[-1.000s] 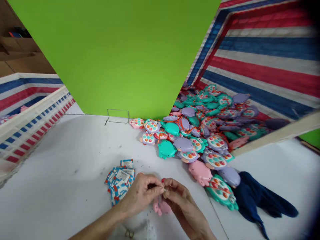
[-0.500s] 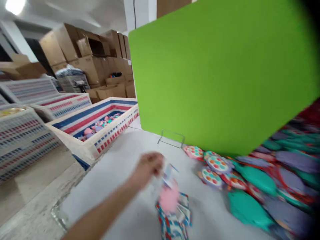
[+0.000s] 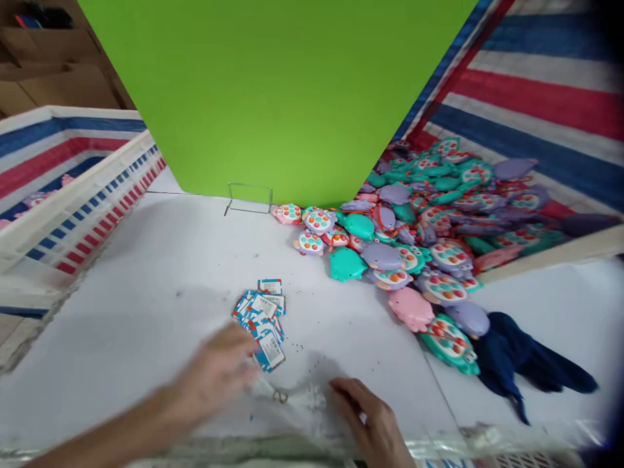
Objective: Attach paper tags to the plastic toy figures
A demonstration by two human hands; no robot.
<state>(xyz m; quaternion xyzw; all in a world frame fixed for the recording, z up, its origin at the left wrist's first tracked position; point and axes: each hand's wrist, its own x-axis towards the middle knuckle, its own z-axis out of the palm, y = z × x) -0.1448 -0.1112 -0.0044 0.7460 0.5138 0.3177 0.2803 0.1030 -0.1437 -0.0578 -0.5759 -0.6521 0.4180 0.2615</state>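
Near the front edge of the white desk (image 3: 146, 292), a clear plastic bag (image 3: 297, 396) with a small metal ring (image 3: 279, 395) on it is lain flat, between the two hands. The bag's left end is touched by the left hand (image 3: 214, 374), which is blurred, so whether its fingers are closed on the plastic cannot be told. The right hand (image 3: 370, 419) is laid on the bag's right end with the fingers curled loosely and nothing clamped in its grip. Just beyond the left hand, touching its fingertips, a loose stack of blue-and-white printed cards (image 3: 260, 315) is spread. Open bare desk is seen to the left of the cards as far as the striped crate (image 3: 73, 208) at the left edge, and also ahead as far as the green board (image 3: 273, 97) standing upright on its wire foot (image 3: 248, 198). To the right the room is narrowed by a heap of turtle-shaped toys (image 3: 414, 247) in teal, purple and pink, spilled from a red, white and blue striped bin (image 3: 526, 91). A dark blue cloth (image 3: 521, 364) is lain beside the nearest toys, well apart from the right hand.
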